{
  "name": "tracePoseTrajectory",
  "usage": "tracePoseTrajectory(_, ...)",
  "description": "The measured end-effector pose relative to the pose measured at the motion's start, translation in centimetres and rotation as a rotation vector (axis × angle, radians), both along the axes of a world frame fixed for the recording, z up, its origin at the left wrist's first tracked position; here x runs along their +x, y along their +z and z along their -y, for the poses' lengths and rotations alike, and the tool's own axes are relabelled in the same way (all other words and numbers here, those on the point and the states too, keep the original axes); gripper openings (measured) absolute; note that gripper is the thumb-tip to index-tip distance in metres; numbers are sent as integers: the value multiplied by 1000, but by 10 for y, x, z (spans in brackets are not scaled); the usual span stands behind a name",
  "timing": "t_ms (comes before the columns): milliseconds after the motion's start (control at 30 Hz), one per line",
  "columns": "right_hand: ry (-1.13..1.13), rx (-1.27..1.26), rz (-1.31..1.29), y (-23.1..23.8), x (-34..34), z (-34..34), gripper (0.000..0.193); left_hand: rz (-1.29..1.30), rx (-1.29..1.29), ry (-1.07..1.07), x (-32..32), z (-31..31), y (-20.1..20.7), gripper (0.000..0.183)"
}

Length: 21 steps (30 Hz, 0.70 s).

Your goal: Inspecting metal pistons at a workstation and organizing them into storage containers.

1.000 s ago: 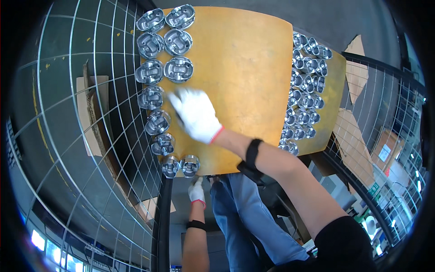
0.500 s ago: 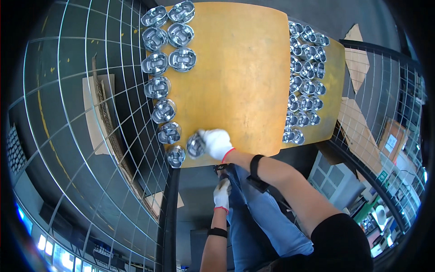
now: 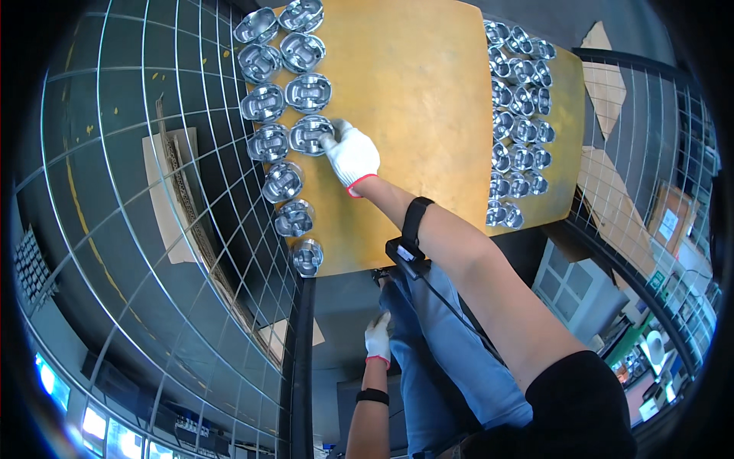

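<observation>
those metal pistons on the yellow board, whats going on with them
A person's gloved right hand rests its fingers on one piston in the inner of two columns of shiny metal pistons along the board's left edge. More pistons crowd the right side. The left hand hangs low by the person's leg, holding nothing visible.

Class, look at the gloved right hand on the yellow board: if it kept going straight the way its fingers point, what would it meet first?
The right hand points up-left; its fingers already touch a shiny metal piston in the second column. Going on, it would probably push that piston into the neighbouring piston, though depth is hard to judge.
</observation>
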State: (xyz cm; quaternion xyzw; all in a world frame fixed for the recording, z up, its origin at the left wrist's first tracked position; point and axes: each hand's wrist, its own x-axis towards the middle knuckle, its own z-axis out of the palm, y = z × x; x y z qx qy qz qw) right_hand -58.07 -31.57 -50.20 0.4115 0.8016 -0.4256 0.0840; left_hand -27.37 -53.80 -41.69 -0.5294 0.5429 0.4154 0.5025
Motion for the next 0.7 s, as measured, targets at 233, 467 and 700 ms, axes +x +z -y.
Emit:
tracePoseTrajectory(233,122,-286,103,53,97,-6,61,-63,67,-134,-2,23,-17,32)
tracePoseTrajectory(467,-1,-169,594,172,415,-14,60,-374,49,-771,-39,-4,21,27)
tracePoseTrajectory(700,-403,-337,828,321,684,74,44,-657,220,-1200,-40,-42,108,23)
